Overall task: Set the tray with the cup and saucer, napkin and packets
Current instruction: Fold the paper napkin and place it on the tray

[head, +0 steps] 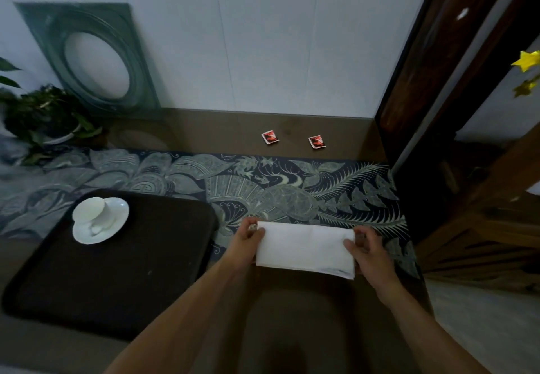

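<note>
Napkin [305, 249] gripped between left hand [247, 236] and right hand [366, 249], beside tray [117, 271].

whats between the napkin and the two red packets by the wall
In the head view, only the patterned cloth and a strip of bare brown tabletop lie between the napkin and the two red packets.
</note>
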Demonstrator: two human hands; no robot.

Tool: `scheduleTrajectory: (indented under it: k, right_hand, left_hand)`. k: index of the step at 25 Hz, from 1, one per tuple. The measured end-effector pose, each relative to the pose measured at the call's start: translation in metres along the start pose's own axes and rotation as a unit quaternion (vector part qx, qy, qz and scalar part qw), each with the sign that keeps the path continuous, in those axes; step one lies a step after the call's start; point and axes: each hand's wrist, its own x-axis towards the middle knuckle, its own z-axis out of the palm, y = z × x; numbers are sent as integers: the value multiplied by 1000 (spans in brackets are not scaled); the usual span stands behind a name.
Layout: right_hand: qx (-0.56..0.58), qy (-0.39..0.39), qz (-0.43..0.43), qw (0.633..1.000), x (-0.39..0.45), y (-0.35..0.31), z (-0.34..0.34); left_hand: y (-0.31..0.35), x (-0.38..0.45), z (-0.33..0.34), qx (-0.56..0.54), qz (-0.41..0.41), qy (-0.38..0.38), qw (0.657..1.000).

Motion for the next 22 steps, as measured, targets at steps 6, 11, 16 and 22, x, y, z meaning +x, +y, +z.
scheduleTrajectory:
  k: [6,11,16,22]
  right_hand:
    - [4,-26,-35,999,-13,-43,100]
    - [19,-30,-14,999,-26,-74,196]
    - [46,-29,13,998,-34,-84,277]
    - [58,-42,83,994,-40,-82,333]
  left_hand:
    - [-1,-12,-103,-93,-46,34,994]
    - [-9,-5,-198,-176,-87,23,980]
    - [-22,11,-283,-111,-82,45,989]
    - [-34,32,-341,-21,-87,45,995]
